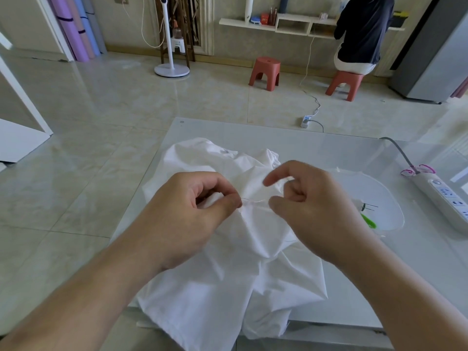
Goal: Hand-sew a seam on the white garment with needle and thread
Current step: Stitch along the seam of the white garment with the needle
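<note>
The white garment (228, 269) lies bunched on a glass table (329, 148), hanging over the near edge. My left hand (192, 214) pinches a raised fold of the cloth between thumb and forefinger. A thin pale thread (254, 201) runs from that pinch to my right hand (311, 211). The right hand hovers just right of the fold with thumb and fingers curled; whether it grips the thread or a needle is hidden. No needle is clearly visible.
A clear dish (385, 206) with a green tool (368, 221) and dark pins sits right of the garment. A white power strip (445, 196) with a grey cable lies at the table's right edge. Beyond are red stools (264, 72), a fan stand, and a seated person (359, 34).
</note>
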Motion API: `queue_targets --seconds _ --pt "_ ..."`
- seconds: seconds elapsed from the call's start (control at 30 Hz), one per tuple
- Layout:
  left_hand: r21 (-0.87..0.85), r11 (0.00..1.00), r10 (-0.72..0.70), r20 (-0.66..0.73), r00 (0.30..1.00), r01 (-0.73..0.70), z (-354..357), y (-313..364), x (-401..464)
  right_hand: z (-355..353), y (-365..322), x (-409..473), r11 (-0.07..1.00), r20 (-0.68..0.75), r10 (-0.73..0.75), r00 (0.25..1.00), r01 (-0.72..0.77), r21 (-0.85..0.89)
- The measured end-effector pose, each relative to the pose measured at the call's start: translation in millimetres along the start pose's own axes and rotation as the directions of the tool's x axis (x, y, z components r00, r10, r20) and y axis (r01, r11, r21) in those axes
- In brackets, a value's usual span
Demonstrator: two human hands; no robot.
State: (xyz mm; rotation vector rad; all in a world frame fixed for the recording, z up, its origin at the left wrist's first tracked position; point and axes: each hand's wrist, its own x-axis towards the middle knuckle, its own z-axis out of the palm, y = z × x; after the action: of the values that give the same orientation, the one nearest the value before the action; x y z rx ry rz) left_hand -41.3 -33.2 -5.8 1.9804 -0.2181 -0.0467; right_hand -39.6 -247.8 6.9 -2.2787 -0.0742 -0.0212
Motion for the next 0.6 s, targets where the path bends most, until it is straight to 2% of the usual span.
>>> queue_targets --seconds 0.07,0.2,0.37,0.6 --pt "0.008 1.0 0.0 0.007 1.0 0.0 0.2 -0.1 -0.4 5.2 -7.7 -5.9 0.993 0.085 -0.073 0.994 0.064 0.104" --pt "0.011 1.0 0.008 0.033 0.999 -0.008 0.6 -2.7 -0.2 18.2 -10.1 -7.5 0.991 0.086 -0.136 0.987 0.137 0.002" --pt "0.011 1.0 -0.006 0.016 1.0 0.005 -0.3 -1.2 0.2 14.8 -3.2 -2.4 0.996 -0.015 -0.067 0.998 0.067 0.053" --pt "-0.005 1.0 0.01 -0.009 1.0 -0.01 -1.7 0.0 -0.6 6.7 5.1 5.1 0.996 -0.072 0.059 0.996 -0.063 -0.058"
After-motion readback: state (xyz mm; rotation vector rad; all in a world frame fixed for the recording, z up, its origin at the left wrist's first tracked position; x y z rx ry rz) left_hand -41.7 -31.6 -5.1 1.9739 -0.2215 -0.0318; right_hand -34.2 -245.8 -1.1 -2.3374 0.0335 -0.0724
